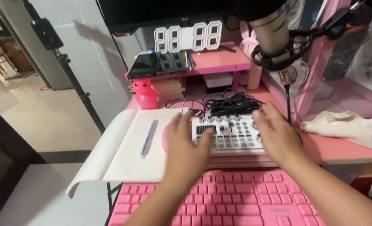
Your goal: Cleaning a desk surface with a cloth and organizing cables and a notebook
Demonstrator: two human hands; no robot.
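Pink worktop [341,148], centre frame: white mixer box [232,134] set above pink keyboard [223,201], within reach. Left hand [186,144] and right hand [278,134] apart, fingers spread, flanking its sides, clamped on nothing.

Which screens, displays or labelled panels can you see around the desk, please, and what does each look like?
Digital clock: on the pink shelf at the back, white block digits, unlit.
Tablet: left end of the shelf, lying flat, dark screen, black frame.
Monitor: above the clock, black, only its lower edge shows.
Mixer: under both hands, white box, small dark display at its left.
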